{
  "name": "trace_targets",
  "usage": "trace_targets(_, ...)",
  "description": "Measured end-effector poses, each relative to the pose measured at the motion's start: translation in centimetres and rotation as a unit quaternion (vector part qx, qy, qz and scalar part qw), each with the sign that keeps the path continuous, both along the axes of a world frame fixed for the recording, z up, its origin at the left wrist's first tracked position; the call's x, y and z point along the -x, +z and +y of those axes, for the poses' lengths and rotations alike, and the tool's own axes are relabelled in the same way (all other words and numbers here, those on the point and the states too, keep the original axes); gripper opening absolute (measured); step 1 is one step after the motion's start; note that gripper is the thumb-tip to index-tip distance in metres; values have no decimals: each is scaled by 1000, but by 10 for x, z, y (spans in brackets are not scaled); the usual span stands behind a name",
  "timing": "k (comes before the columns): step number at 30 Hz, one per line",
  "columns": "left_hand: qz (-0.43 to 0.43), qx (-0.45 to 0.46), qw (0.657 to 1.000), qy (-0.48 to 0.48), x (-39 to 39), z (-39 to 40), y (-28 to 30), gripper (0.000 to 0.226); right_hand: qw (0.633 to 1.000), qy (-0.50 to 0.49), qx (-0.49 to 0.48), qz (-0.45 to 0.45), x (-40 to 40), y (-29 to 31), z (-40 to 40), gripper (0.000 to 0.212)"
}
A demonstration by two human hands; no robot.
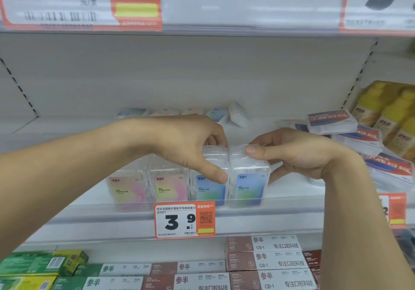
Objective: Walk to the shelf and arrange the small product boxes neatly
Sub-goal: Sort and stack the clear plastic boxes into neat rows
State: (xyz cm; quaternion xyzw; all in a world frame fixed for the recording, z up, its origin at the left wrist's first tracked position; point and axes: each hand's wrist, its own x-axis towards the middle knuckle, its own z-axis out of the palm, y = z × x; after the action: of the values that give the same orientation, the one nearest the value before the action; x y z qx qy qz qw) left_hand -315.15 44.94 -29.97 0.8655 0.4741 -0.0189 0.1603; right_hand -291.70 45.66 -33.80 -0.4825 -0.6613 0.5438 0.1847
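White store shelf (pixel 280 211) carries four clear boxes in a front row. Left hand (pixel 188 146) pinches the third box (pixel 211 186); right hand (pixel 298 152) grips the fourth box (pixel 249 184).

We see four boxes (pixel 186 186) standing side by side at the front edge of the shelf (pixel 292 202). Our left hand (pixel 190 146) sits on the third box, our right hand (pixel 289 152) on the fourth, rightmost one. More boxes (pixel 215 113) lie behind them. Flat packs (pixel 345 132) are piled to the right, bottles (pixel 390 114) behind those. A price tag (pixel 184 220) hangs below the row, cartons (pixel 262 260) lower still.
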Motion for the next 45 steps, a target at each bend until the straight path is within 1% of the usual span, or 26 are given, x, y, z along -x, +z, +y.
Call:
trace_targets(3,2,10,1000,5,0,-1,1,77,1000,10,0,-5,0,2,-1,62)
trace_targets(5,-15,22,999,30,0,-3,4,81,1000,10,5,-6,-2,3,-2,59)
trace_targets(6,-32,20,998,45,2,-2,6,78,1000,-1,4,-4,-3,5,-2,59)
trace_targets(8,-97,4,993,71,10,4,9,59,999,-41,-18,-15,-5,10,4,52)
trace_targets(10,-164,-20,982,96,22,16,10,30,992,-98,-68,-49,0,19,23,37)
trace_targets(11,-180,-38,976,116,27,26,9,22,984,-135,-95,-63,7,23,39,29)
trace_targets(12,-184,-54,971,141,31,37,8,18,975,-173,-117,-79,17,25,59,25)
trace_targets(14,-182,-65,961,196,35,62,3,18,956,-231,-148,-107,38,22,100,29)
trace_targets(16,-183,-39,954,235,35,86,-4,19,939,-251,-160,-173,54,8,133,37)
trace_targets(17,-176,-23,954,243,34,97,-7,20,935,-254,-147,-199,56,-4,146,39)
trace_targets(18,-163,-13,956,244,33,107,-11,22,938,-263,-114,-194,57,-13,154,36)
trace_targets(19,-147,-9,959,242,30,117,-13,24,943,-276,-82,-167,57,-22,160,31)
trace_targets(20,-129,-9,963,238,26,126,-14,25,945,-288,-53,-149,56,-27,164,33)
trace_targets(22,-89,-18,970,226,18,141,-16,28,951,-272,-3,-149,56,-30,162,36)
trace_targets(24,-43,-35,976,211,7,156,-18,32,959,-237,43,-149,55,-27,157,33)
trace_targets(26,6,-47,980,191,-4,169,-21,42,966,-226,48,-120,50,-20,150,29)
trace_targets(28,47,-61,985,157,-15,180,-23,55,972,-223,24,-71,44,-12,141,23)
trace_targets(29,56,-63,986,144,-20,183,-25,62,976,-215,17,-42,41,-7,137,24)
trace_targets(31,68,-44,988,132,-26,189,-27,79,980,-198,20,19,32,-2,128,33)
trace_targets(34,142,-11,982,122,-33,196,-37,98,972,-211,25,104,18,0,112,37)
trace_targets(36,188,-26,975,112,-40,196,-41,95,961,-226,24,157,11,-4,101,36)
trace_targets(38,190,-41,974,114,-45,193,-39,92,944,-247,23,220,8,-10,91,37)
trace_targets(40,194,-33,973,117,-46,193,-39,91,914,-274,28,299,10,-15,81,39)
trace_targets(41,203,-17,972,114,-45,191,-39,87,899,-284,35,332,11,-15,77,41)
trace_targets(43,215,9,971,102,-42,187,-44,84,882,-289,48,369,14,-16,72,42)
trace_targets(45,195,8,974,111,-38,184,-48,87,883,-286,44,371,15,-12,68,31)
